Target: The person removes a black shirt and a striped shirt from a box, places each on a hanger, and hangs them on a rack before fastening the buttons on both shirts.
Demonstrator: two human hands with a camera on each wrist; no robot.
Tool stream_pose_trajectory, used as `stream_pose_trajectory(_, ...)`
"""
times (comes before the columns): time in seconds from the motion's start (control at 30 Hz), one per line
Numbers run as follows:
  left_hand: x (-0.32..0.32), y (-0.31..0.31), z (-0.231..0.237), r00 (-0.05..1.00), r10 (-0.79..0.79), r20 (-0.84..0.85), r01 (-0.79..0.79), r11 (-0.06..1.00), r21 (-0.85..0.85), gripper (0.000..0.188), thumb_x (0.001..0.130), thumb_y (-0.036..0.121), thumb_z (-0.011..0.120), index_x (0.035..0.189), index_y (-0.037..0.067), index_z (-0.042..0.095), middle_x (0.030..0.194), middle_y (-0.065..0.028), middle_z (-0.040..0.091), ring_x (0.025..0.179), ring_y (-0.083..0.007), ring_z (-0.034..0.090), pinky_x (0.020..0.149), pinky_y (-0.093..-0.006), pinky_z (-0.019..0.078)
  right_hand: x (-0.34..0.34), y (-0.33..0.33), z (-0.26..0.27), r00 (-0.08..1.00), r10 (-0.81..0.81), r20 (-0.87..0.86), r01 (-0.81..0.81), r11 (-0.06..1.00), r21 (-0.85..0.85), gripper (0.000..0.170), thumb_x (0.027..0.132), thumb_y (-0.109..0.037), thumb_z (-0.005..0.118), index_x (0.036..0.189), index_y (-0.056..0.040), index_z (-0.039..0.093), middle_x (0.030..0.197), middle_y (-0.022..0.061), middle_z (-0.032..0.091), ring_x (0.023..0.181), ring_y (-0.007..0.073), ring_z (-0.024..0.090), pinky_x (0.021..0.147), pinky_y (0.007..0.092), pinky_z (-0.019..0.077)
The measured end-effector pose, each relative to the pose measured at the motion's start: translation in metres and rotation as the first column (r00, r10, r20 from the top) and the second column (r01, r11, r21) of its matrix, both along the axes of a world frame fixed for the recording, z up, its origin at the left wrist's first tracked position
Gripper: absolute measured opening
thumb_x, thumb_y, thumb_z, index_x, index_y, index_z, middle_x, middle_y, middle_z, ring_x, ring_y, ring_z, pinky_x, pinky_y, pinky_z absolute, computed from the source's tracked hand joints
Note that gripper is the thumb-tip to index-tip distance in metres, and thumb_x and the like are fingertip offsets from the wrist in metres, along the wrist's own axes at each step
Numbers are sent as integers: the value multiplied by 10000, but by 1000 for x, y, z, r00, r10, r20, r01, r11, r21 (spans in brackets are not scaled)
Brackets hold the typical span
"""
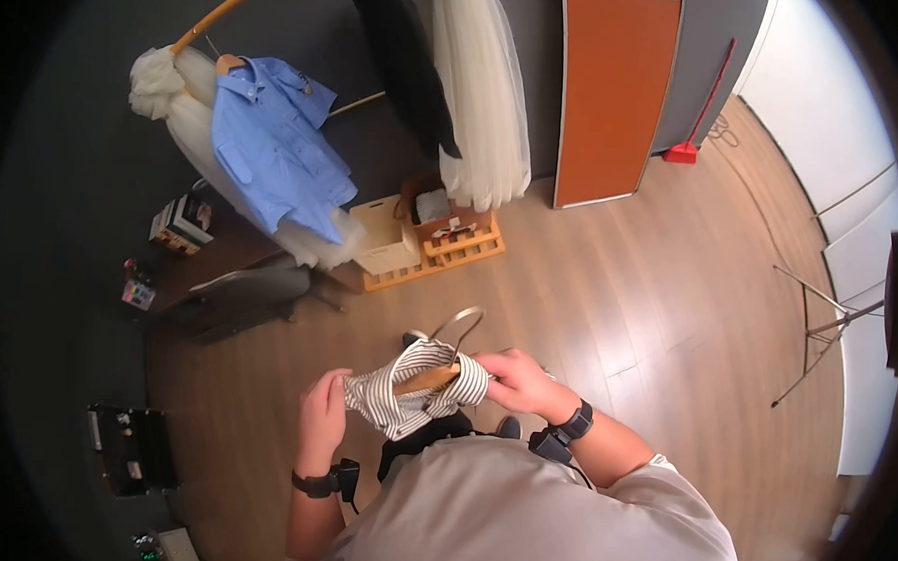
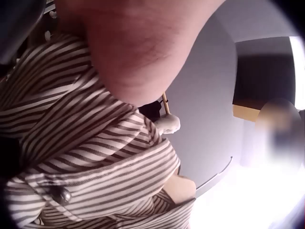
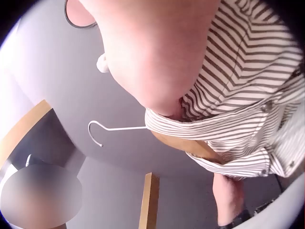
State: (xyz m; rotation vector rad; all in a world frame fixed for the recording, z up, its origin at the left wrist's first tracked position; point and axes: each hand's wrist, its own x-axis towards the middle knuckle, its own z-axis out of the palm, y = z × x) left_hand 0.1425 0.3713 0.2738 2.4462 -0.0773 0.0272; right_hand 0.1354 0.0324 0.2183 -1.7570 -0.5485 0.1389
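A white shirt with dark stripes hangs on a wooden hanger in front of the person's waist, its collar standing open around the wood. Metal and curved, the hanger's hook sticks out past the collar in the right wrist view. My left hand pinches the shirt at its left shoulder. On the opposite side, the right hand grips the cloth beside the collar. Close up in the left wrist view, a dark button sits on the striped band. Both hands' fingertips are largely hidden in the wrist views.
A light blue shirt hangs on a rail among pale tulle and a dark garment. Below stand a cream basket and a slatted wooden rack. An orange panel, a red dustpan and a metal stand are farther off.
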Motion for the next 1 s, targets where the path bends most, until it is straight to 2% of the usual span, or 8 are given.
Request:
stream_pose_trajectory(0.07,28,-8,-3,942,-130,310,84,984,156,244,990,147,585,1154,15,707,1144,-184,715,1118,-398,646,1006,-494,466,28,-4,2,995,-94,-14,94,995,-41,254,946,-109,591,1178,-40,670,879,196,707,782,396,690,698,444,546)
stream_pose_trajectory(0.2,106,0,-1,872,-373,318,365,927,88,326,919,123,649,1223,11,690,1222,-181,693,1211,-403,597,1099,-479,416,101,1,22,977,-207,-50,200,973,-118,252,926,-109,582,1152,-45,672,859,217,689,763,414,678,693,462,539)
stream_pose_trajectory(0.3,156,0,9,917,-395,54,399,911,-104,274,909,185,757,1106,7,687,1027,-207,700,936,-405,666,810,-450,536,158,24,38,992,-121,-20,113,966,-231,249,933,-107,589,1158,-51,681,882,210,703,795,414,684,721,466,542)
stream_pose_trajectory(0.4,207,34,-9,909,-416,18,416,909,-6,263,936,225,762,952,-7,637,875,-218,667,753,-422,627,635,-449,495,225,53,43,998,-6,56,18,975,-220,243,964,-161,624,1173,-61,697,912,197,724,829,407,694,747,462,551)
stream_pose_trajectory(0.5,234,69,-12,968,-219,119,239,951,-198,375,961,282,750,842,-9,545,781,-241,615,677,-448,588,581,-447,472,289,78,60,988,52,145,-5,952,-305,255,981,-238,667,1161,-63,715,923,197,730,825,403,699,751,458,559)
stream_pose_trajectory(0.7,277,118,-16,969,230,-92,-246,939,-239,337,1049,310,607,988,-20,642,813,-260,623,720,-409,614,681,-440,497,400,91,41,966,66,249,77,850,-521,321,984,-343,694,1152,-73,739,1029,155,755,939,367,713,824,441,565)
stream_pose_trajectory(0.83,319,114,-6,949,306,-71,-313,940,-137,338,1047,315,583,1007,-15,650,838,-267,638,771,-449,633,692,-459,501,443,91,30,975,94,201,-12,927,-376,335,977,-339,710,1151,-54,730,998,161,745,963,373,700,850,442,557)
stream_pose_trajectory(1.0,373,74,54,951,308,-37,-310,949,-53,338,1054,302,540,1028,-14,656,891,-285,655,844,-493,647,708,-486,505,524,77,13,989,45,143,-26,991,-132,278,955,-317,751,1041,-52,737,833,156,708,758,361,701,678,424,536)
